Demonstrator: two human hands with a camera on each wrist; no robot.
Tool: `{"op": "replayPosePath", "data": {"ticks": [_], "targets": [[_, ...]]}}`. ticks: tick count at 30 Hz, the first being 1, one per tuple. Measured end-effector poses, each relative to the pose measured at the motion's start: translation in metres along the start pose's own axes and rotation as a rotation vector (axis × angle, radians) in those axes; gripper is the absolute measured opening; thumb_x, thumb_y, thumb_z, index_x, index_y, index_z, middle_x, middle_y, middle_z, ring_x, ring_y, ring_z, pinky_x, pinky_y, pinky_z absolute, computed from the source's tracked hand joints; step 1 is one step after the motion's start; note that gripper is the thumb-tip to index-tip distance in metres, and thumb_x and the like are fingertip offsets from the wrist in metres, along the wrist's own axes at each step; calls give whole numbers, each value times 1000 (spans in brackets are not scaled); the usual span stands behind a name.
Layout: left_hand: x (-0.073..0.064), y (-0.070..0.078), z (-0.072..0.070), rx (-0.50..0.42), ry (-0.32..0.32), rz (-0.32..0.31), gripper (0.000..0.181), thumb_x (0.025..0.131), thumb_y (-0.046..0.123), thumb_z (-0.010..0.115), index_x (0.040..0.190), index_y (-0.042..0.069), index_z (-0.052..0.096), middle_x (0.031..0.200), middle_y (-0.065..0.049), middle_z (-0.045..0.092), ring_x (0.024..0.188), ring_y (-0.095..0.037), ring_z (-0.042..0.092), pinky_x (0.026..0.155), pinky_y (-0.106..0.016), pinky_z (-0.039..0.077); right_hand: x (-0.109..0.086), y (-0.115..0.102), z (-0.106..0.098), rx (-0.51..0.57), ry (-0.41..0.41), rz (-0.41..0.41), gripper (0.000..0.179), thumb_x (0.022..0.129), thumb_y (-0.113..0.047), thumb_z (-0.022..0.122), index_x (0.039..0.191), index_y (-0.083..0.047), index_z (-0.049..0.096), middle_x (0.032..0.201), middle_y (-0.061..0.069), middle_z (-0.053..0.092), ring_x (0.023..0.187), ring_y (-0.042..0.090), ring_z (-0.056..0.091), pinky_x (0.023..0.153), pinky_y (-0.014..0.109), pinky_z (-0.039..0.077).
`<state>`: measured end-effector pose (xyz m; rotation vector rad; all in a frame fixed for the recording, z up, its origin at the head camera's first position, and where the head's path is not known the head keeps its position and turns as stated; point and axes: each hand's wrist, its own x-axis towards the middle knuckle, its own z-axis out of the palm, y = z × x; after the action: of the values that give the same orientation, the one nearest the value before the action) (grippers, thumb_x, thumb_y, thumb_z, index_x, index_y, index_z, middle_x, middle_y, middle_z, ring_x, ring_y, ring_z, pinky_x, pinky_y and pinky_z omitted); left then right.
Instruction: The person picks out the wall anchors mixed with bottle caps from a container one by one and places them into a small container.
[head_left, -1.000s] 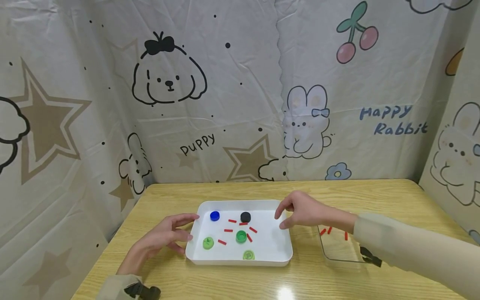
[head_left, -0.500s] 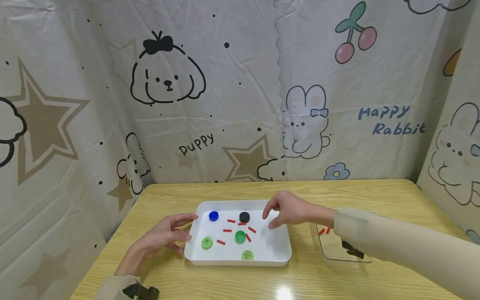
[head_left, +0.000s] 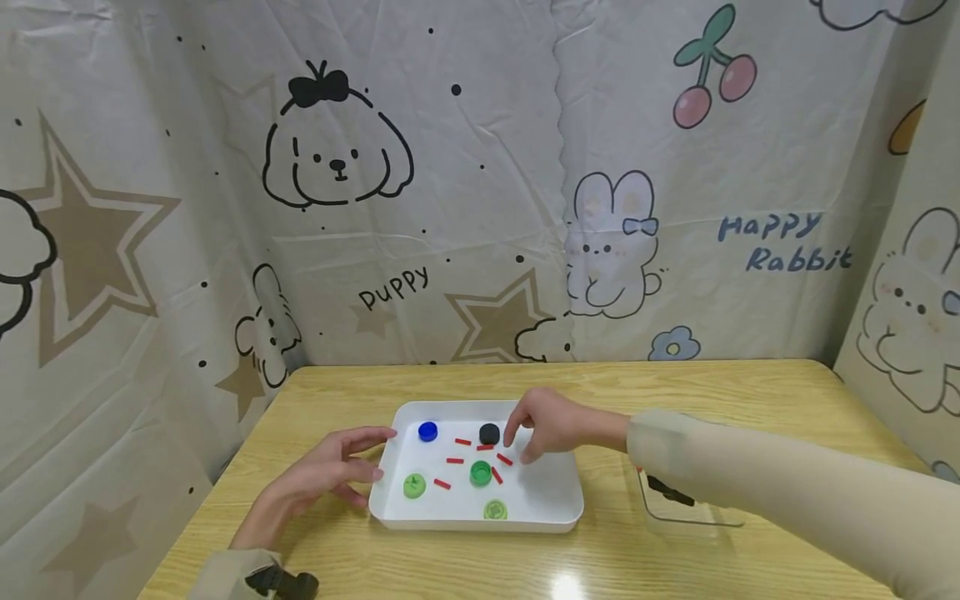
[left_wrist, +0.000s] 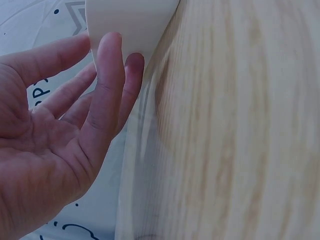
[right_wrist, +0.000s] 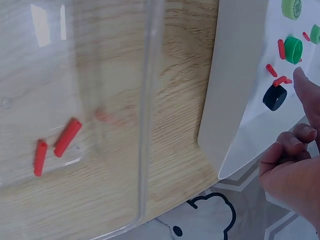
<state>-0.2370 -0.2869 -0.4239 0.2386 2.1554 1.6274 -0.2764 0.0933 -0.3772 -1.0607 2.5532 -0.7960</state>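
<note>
A white tray (head_left: pixel 547 492) on the table holds bottle caps and several short red sticks. My left hand (head_left: pixel 322 467) rests its fingertips against the tray's left end; in the left wrist view its fingers (left_wrist: pixel 111 65) are spread and loosely bent at the white wall. My right hand (head_left: pixel 553 421) hovers over the tray's right half, thumb and index finger apart, nothing visible between them. Close by its fingertips lie a red stick (head_left: pixel 504 459) and the black cap (head_left: pixel 489 433). A dark green cap (head_left: pixel 481 473) sits just left of another red stick (head_left: pixel 497 475).
Also in the tray are a blue cap (head_left: pixel 427 431) and two light green caps, one at left (head_left: pixel 414 486) and one at the near wall (head_left: pixel 495 509). To the right, a clear box (right_wrist: pixel 150 75) with red sticks (right_wrist: pixel 67 137) stands partly under my right sleeve. A printed cloth (head_left: pixel 480 208) hangs behind.
My right hand has moved left from the tray's right rim to beside the black cap and red sticks. The left hand stays at the tray's left end.
</note>
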Motion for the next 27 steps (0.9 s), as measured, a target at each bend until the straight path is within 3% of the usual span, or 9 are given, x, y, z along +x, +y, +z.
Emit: {"op": "replayPosePath", "data": {"ticks": [5,11,15,20,27], "targets": [[0,0,0,-8,2,2,68,92,5,75,154,1,49,166,-29,30,111,-31,68,67,-47,65,7,0,5,2,-13,7,23,78,5,90,96,-7,84,95,-6,76,86,17,54,82,32,49],[1,0,0,-5,1,5,68,92,5,76,154,1,49,166,-29,30,112,-31,67,67,-47,65,13,2,10,-28,-15,-6,25,76,8,89,95,-8,84,97,-4,76,87,18,56,85,32,52],[0,0,0,-10,4,-1,69,91,5,76,154,0,49,166,-29,30,110,-31,68,66,-46,65,17,1,13,-17,-43,6,26,77,8,88,97,-8,85,96,-2,74,85,17,52,78,29,47],[1,0,0,-18,7,-3,69,92,4,75,155,0,48,166,-29,30,109,-32,69,66,-46,65,21,0,18,-12,-59,38,28,79,10,87,101,-8,85,91,9,70,78,15,41,68,29,32],[1,-1,0,-18,1,0,69,92,4,76,155,0,48,166,-29,30,109,-32,69,66,-46,65,24,3,23,-24,-53,80,29,79,10,86,101,-9,86,85,3,62,78,15,41,68,29,32]]}}
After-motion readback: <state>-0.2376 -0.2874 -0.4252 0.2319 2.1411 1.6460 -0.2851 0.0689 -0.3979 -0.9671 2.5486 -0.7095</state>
